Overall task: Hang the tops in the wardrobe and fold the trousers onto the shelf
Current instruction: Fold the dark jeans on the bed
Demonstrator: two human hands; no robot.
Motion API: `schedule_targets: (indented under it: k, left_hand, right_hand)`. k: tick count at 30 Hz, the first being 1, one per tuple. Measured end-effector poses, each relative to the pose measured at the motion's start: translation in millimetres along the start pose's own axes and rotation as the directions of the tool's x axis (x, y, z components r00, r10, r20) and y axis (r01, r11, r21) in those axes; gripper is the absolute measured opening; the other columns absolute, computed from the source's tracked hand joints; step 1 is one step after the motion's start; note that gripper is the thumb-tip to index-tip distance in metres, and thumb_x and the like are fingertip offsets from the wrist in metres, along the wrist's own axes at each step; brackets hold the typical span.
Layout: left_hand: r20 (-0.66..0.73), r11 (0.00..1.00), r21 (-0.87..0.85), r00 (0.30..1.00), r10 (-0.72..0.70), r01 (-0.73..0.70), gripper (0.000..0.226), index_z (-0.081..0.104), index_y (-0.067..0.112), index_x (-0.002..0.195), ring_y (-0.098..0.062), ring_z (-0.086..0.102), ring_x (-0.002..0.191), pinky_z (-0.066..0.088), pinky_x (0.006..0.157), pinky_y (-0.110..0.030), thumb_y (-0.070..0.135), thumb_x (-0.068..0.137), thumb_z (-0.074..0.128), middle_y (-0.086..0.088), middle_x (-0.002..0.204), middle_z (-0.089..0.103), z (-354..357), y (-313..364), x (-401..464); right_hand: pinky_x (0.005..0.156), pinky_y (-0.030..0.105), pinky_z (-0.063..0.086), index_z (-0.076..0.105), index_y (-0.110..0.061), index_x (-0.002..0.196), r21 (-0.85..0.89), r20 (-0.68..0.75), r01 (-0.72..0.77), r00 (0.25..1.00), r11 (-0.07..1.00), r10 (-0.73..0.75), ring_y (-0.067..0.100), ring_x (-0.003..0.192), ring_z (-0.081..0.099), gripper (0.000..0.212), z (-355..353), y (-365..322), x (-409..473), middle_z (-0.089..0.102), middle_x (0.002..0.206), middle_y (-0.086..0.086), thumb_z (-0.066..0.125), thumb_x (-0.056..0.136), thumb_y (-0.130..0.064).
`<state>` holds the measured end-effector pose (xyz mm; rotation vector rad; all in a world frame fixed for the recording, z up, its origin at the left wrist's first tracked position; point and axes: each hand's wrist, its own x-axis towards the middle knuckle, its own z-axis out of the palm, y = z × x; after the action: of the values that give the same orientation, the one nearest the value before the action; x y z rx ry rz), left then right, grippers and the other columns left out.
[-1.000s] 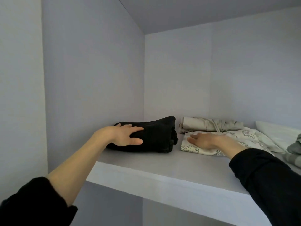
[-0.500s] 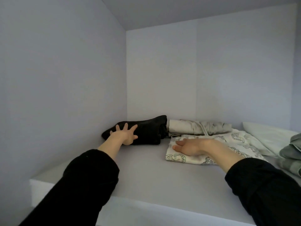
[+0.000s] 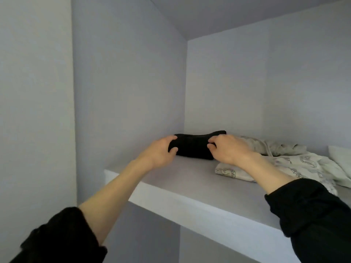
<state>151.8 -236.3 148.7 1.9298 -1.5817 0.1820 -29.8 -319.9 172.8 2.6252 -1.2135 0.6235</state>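
Black folded trousers (image 3: 191,148), cream printed garment (image 3: 292,166), beige bundle (image 3: 273,146), pale lilac shelf (image 3: 190,183).

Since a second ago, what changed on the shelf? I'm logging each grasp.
The right hand left the patterned fabric and moved left to grip the black bundle; the left hand, which lay on it, now grips its other end. The bundle, patterned fabric and beige garment stayed on the shelf.

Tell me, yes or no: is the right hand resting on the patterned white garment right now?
No: the right hand grips the right end of the folded black trousers, with the left hand gripping the other end.
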Motion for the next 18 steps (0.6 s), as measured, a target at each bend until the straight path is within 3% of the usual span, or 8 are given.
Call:
schedule_targets:
  k: [4,7,9,12,18]
  left_hand:
    - [-0.254,0.992,-0.068,0.959,-0.123,0.109,0.039,0.045,0.015,0.135,-0.026,0.057,0.112,0.039,0.092,-0.025,0.018,0.096,0.047,-0.009,0.126,0.059,-54,-12,-98]
    - [-0.329,0.982,-0.049,0.926,-0.186,0.180,0.034,0.050,0.018,0.129,-0.018,0.059,0.091,0.040,0.082,-0.022,0.015,0.096,0.045,-0.001,0.113,0.062,-83,-18,-171]
    - [-0.388,0.969,-0.022,0.891,-0.236,0.247,0.032,0.052,0.021,0.127,-0.013,0.058,0.087,0.043,0.081,-0.022,0.017,0.096,0.043,0.007,0.106,0.062,-103,-22,-226]
    - [-0.483,0.914,-0.020,0.797,-0.364,0.405,0.029,0.056,0.026,0.122,-0.008,0.061,0.087,0.045,0.080,-0.019,0.019,0.096,0.045,0.015,0.100,0.061,-135,-30,-320]
    - [-0.647,0.740,-0.022,0.554,-0.523,0.673,0.023,0.062,0.023,0.114,-0.010,0.065,0.092,0.049,0.086,-0.028,0.020,0.096,0.048,0.008,0.103,0.066,-213,-34,-502]
  right_hand:
    - [0.084,0.037,0.047,0.062,-0.020,0.113,0.220,-0.131,0.208,0.974,0.953,-0.182,0.033,0.106,0.056,0.029,-7,-76,-29,0.064,0.116,0.008,0.038,0.097,-0.025]
    - [0.080,0.035,0.046,0.064,-0.018,0.103,0.352,-0.184,0.346,0.937,0.870,-0.298,0.032,0.101,0.058,0.024,4,-134,-59,0.066,0.108,0.006,0.042,0.095,-0.021]
    - [0.084,0.035,0.048,0.065,-0.018,0.103,0.449,-0.191,0.461,0.886,0.765,-0.422,0.030,0.102,0.060,0.022,12,-181,-85,0.068,0.107,0.004,0.045,0.095,-0.021]
    - [0.087,0.037,0.049,0.065,-0.020,0.103,0.566,-0.138,0.564,0.784,0.601,-0.606,0.027,0.100,0.062,0.021,15,-261,-139,0.069,0.106,0.001,0.046,0.094,-0.022]
    - [0.087,0.031,0.048,0.061,-0.024,0.115,0.698,-0.188,0.679,0.483,0.229,-0.855,0.017,0.100,0.061,0.025,-15,-402,-262,0.062,0.094,-0.010,0.048,0.095,-0.030]
